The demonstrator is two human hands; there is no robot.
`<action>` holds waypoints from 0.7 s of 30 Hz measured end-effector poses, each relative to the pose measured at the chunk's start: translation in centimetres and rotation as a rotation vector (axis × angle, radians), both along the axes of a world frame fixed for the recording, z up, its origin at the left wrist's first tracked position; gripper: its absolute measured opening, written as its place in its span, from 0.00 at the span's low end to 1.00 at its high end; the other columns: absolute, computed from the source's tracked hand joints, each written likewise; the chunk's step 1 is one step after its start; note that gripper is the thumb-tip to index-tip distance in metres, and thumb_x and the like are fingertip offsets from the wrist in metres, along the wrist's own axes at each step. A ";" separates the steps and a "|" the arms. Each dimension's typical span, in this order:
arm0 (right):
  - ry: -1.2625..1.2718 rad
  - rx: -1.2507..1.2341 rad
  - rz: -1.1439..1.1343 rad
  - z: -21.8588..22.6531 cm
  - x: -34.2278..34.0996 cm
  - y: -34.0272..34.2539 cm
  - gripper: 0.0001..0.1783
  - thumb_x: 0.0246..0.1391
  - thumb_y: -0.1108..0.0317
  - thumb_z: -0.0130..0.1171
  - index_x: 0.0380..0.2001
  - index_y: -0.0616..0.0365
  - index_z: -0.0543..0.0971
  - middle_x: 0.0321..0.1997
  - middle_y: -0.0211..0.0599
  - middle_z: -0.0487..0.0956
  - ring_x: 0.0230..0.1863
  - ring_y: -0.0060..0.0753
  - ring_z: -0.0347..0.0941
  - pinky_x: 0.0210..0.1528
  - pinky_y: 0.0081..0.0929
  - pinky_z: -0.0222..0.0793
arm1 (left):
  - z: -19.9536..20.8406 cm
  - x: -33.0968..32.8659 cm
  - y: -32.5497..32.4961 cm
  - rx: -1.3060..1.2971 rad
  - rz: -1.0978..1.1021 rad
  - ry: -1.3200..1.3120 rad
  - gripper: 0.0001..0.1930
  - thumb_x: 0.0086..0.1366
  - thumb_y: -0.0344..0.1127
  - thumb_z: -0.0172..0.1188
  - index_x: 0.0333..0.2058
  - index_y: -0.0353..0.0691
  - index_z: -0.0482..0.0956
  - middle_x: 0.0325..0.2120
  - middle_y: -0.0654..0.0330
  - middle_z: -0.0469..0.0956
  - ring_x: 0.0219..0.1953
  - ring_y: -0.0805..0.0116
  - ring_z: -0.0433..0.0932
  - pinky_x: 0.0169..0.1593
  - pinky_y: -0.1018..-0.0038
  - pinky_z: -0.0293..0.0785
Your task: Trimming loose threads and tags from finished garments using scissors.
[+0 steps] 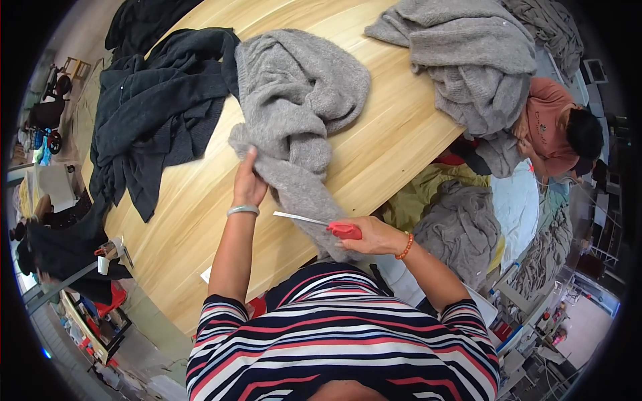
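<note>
A grey knitted garment (301,87) lies crumpled on the wooden table (374,160), with one long narrow part trailing toward my body. My left hand (249,184) is closed on its left edge, thumb on top and the other fingers mostly hidden beneath the cloth. In my right hand (378,235) is a pair of scissors (344,230) with red handles. Their slim metal blades point left over the trailing part of the garment, with the tips near my left wrist. Whether the blades touch the knit I cannot tell.
Dark garments (160,100) are heaped on the table's left side. Another grey knit pile (468,60) hangs over the far right edge. Beyond that edge sits a person (552,127) in a salmon top, near more heaped cloth (461,227).
</note>
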State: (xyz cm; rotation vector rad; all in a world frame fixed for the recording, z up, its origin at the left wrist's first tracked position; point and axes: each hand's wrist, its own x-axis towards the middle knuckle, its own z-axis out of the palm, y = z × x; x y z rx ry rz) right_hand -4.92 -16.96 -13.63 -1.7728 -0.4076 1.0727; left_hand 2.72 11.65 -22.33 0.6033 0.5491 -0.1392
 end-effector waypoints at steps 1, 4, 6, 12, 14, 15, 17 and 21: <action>-0.052 -0.109 -0.027 0.1 -0.2 -0.3 0.26 0.52 0.52 0.59 0.52 0.52 0.74 0.34 0.47 0.81 0.35 0.45 0.79 0.41 0.35 0.72 | -0.8 -0.8 -0.3 0.210 -0.032 0.033 0.27 0.64 0.40 0.58 0.57 0.35 0.63 0.55 0.52 0.68 0.58 0.58 0.67 0.62 0.64 0.61; -0.214 -0.281 -0.083 1.0 -0.5 -0.9 0.24 0.52 0.50 0.56 0.48 0.54 0.76 0.35 0.53 0.80 0.38 0.56 0.76 0.42 0.42 0.71 | -2.4 -2.8 -2.9 0.672 0.050 -0.003 0.32 0.57 0.29 0.63 0.59 0.32 0.61 0.54 0.49 0.69 0.56 0.58 0.68 0.59 0.69 0.64; -0.266 -0.370 -0.096 1.8 -0.5 -0.9 0.23 0.52 0.50 0.57 0.45 0.54 0.77 0.34 0.53 0.80 0.37 0.56 0.76 0.41 0.43 0.71 | -2.2 -3.4 -4.3 1.430 0.073 -0.228 0.31 0.59 0.29 0.60 0.61 0.33 0.59 0.56 0.53 0.67 0.55 0.64 0.69 0.57 0.71 0.66; -0.391 -0.508 -0.130 2.9 0.7 -0.9 0.20 0.52 0.49 0.57 0.38 0.55 0.78 0.29 0.52 0.79 0.34 0.58 0.76 0.38 0.46 0.71 | -4.2 -2.7 -3.5 0.916 -0.147 -0.283 0.15 0.65 0.26 0.52 0.49 0.31 0.75 0.39 0.61 0.79 0.40 0.77 0.75 0.46 0.81 0.70; -0.434 -0.489 -0.129 3.2 0.5 -1.9 0.20 0.52 0.50 0.58 0.38 0.55 0.78 0.27 0.52 0.79 0.33 0.58 0.76 0.37 0.46 0.71 | -3.2 -1.8 -3.6 0.875 -0.509 -0.315 0.14 0.65 0.28 0.54 0.49 0.36 0.77 0.39 0.64 0.79 0.40 0.79 0.75 0.45 0.81 0.71; -0.441 -0.477 -0.156 3.0 0.6 -2.6 0.20 0.52 0.50 0.58 0.38 0.55 0.78 0.27 0.52 0.79 0.33 0.58 0.75 0.37 0.46 0.71 | -3.3 -1.2 -3.8 0.821 -0.595 -0.331 0.13 0.64 0.29 0.57 0.48 0.37 0.77 0.37 0.63 0.80 0.37 0.78 0.76 0.43 0.79 0.72; -0.425 -0.473 -0.226 2.8 1.0 -3.3 0.18 0.52 0.52 0.59 0.38 0.54 0.78 0.28 0.51 0.78 0.33 0.58 0.75 0.37 0.45 0.71 | -2.4 0.2 -3.6 1.236 -0.492 -0.465 0.20 0.59 0.31 0.62 0.51 0.37 0.74 0.38 0.58 0.79 0.41 0.67 0.76 0.48 0.72 0.71; -0.408 -0.462 -0.346 1.9 1.0 -4.7 0.17 0.53 0.53 0.56 0.38 0.54 0.77 0.29 0.51 0.79 0.34 0.57 0.76 0.37 0.45 0.71 | -5.3 5.9 -1.3 1.460 0.107 -0.086 0.43 0.47 0.34 0.68 0.61 0.32 0.56 0.52 0.46 0.68 0.54 0.52 0.68 0.58 0.66 0.64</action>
